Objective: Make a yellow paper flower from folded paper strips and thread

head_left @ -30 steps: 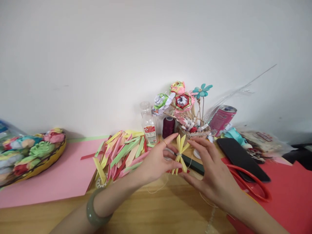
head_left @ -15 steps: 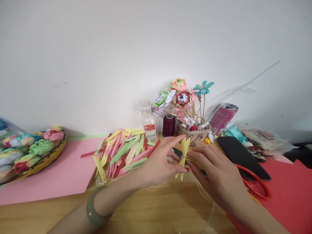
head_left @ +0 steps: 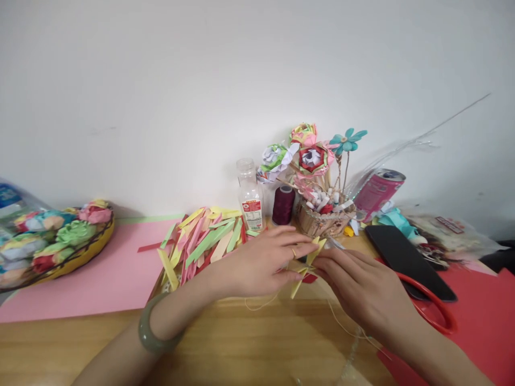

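We hold the small bundle of folded yellow paper strips [head_left: 309, 261] between both hands, just above the pale wooden worktop [head_left: 257, 343] and in front of the woven basket of paper flowers [head_left: 325, 221]. Our left hand [head_left: 261, 262] has its fingers closed on the bundle from the left, and our right hand [head_left: 362, 292] pinches it from the right; both sets of fingers are clamped at or near the tied middle, though the exact contact is partly hidden, so we cannot be certain which fingertips bear the load. We judge the bundle very light, thin and easily creased: the free tips will bend if pressed, and the strips may slide out of alignment if the grip slackens. The waist is the place to hold it, with light pressure only. A fine pale thread [head_left: 261, 306] trails from the bundle across the worktop and could snag. A pile of loose coloured paper strips [head_left: 201, 244] lies just beside our left hand.
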Tool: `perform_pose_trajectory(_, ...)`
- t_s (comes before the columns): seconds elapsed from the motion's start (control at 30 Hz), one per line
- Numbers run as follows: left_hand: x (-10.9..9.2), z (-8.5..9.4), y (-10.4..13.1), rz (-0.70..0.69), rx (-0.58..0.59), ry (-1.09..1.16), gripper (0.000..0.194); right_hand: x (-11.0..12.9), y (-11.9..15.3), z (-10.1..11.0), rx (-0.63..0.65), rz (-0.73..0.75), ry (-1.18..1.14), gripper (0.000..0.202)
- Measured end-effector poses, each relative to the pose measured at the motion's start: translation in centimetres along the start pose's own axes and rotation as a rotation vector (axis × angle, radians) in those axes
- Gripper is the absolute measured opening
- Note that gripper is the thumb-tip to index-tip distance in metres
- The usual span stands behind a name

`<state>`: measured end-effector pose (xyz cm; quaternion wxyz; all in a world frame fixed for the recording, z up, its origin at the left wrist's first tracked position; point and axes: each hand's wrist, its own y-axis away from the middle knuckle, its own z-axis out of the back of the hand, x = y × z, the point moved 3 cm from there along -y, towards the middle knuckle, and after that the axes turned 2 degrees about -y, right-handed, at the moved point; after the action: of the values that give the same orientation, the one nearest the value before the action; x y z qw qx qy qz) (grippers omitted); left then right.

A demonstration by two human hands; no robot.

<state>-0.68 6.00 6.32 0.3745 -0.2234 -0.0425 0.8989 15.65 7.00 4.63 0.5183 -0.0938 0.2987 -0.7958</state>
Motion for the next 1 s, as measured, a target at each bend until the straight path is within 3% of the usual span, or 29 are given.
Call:
perform_pose_trajectory(0.3, -0.4, -0.9, 0.2, -0.078, -0.125, -0.384, 0.041, 0.2, -0.1, -0.3, 0.077, 0.016, -0.093, 0.029)
perform_pose_trajectory(0.5, -0.6, -1.1, 0.1, -0.095, -0.211, -0.447, 0.019, 0.3, -0.4, 0.0, 0.068, 0.029, -0.066, 0.032)
perform_pose_trajectory(0.63, -0.8, -1.3, 0.0, -0.148, -0.182, -0.497, 0.018, 0.3, -0.1, -0.1, 0.055, 0.019, -0.045, 0.028)
perform_pose_trajectory(0.8, -0.5, -1.6, 0.1, -0.049, -0.187, -0.534, 0.012, 0.1, 0.0, -0.6, 0.051, -0.148, 0.029, 0.02)
perform_pose_trajectory(1.0, -0.9, -1.9, 0.2, -0.064, -0.238, -0.559, 0.016, 0.8, 0.0, -0.6, 0.003, -0.114, 0.103, 0.02)
